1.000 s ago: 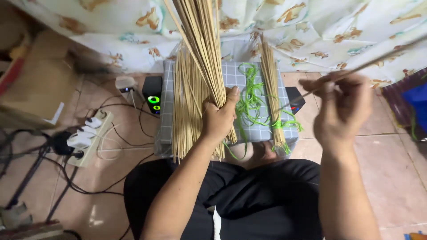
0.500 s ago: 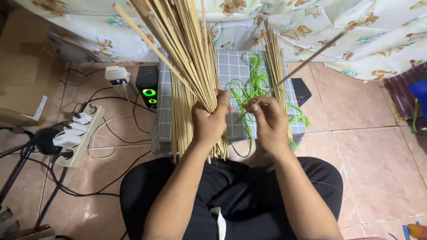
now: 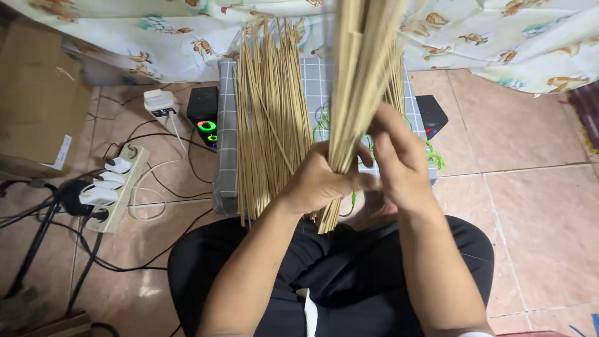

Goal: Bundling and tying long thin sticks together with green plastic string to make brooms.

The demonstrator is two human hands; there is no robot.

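Together, left hand (image 3: 318,184) and right hand (image 3: 399,159) fingers wrapped tight round one stick bundle (image 3: 355,81), second pile (image 3: 271,125) beside.

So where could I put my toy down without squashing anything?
The bare pinkish floor tiles right of the grey checked cushion are free. The cushion itself is crowded: loose thin bamboo sticks and green plastic string cover it. Left of it lie a white power strip, black cables and a small black speaker.
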